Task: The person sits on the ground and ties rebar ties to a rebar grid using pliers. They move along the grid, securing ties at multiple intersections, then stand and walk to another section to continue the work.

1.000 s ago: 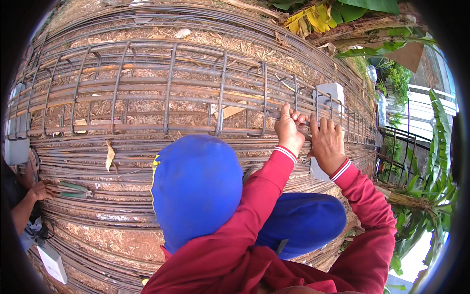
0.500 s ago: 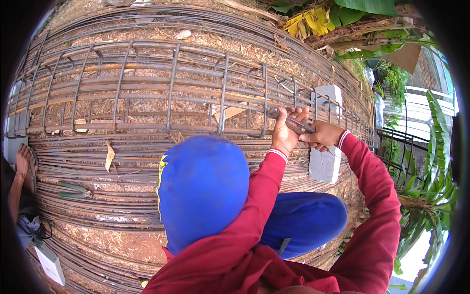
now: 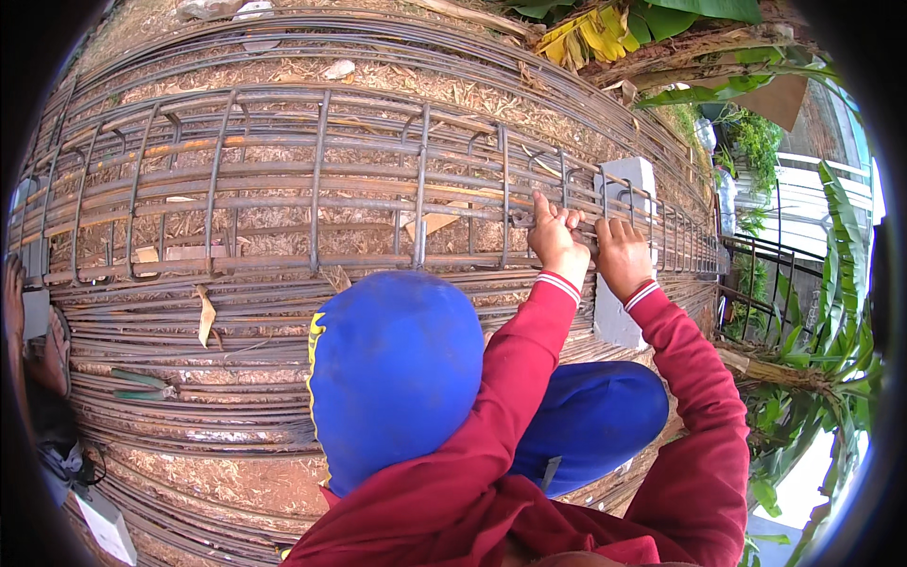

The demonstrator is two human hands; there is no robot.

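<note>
A long rebar cage (image 3: 416, 184), made of rusty bars with square stirrups, lies across in front of me. Over its near side, my left hand (image 3: 559, 236) is curled round a dark metal tool, probably pincers (image 3: 519, 219), with the index finger stretched out. The tool's jaw end shows left of that hand, by the bars. Just to the right, my right hand (image 3: 624, 257) is closed, knuckles up, over the handle end. Both hands hide most of the tool, and any wire at the jaws is too small to make out.
A pale block (image 3: 619, 317) stands beneath the cage by my right hand. Loose rebars (image 3: 227, 378) cover the ground on both sides. Another person's foot (image 3: 57, 350) is at the far left. Banana leaves (image 3: 836, 255) and a dark railing (image 3: 770, 265) border the right.
My left hand has turned from palm showing to its back showing, index finger now extended. My right hand has rolled over the handle end, knuckles up. The view has shifted slightly.
</note>
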